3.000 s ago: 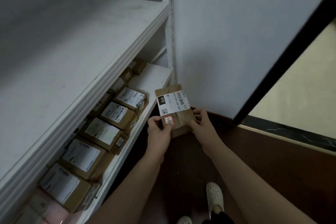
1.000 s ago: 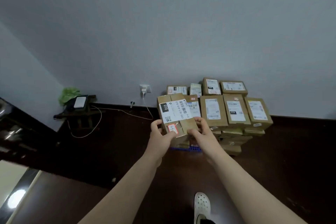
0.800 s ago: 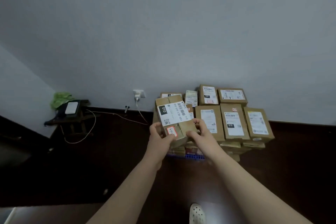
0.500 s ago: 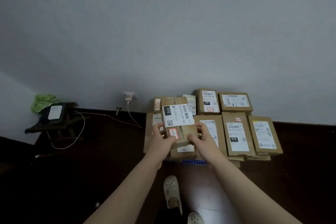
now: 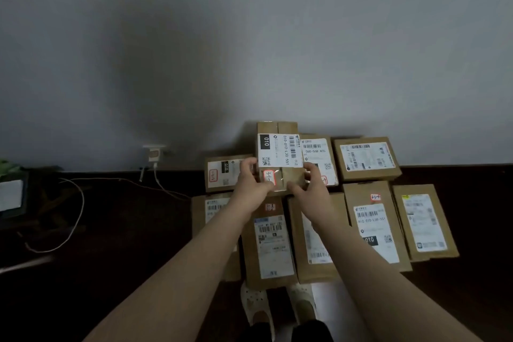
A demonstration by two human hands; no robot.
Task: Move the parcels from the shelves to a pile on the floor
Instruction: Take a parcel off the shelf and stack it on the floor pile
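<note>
I hold a small brown cardboard parcel (image 5: pixel 279 153) with a white shipping label and a red-edged sticker over the back row of the pile, near the wall. My left hand (image 5: pixel 251 180) grips its lower left edge and my right hand (image 5: pixel 309 184) grips its lower right edge. Below and around it lies the pile of parcels (image 5: pixel 372 230) on the dark floor, several brown boxes laid side by side with labels up. Whether the held parcel rests on the pile I cannot tell.
A white wall rises right behind the pile. A wall socket with a charger (image 5: pixel 153 153) and a trailing cable (image 5: pixel 77 203) are at left, beside a low dark stand (image 5: pixel 16 197). My feet in pale clogs (image 5: pixel 256 305) stand at the pile's near edge.
I turned from the shelves and walked up to the pile. In the last second both hands carried the parcel forward and down, over the pile's back row.
</note>
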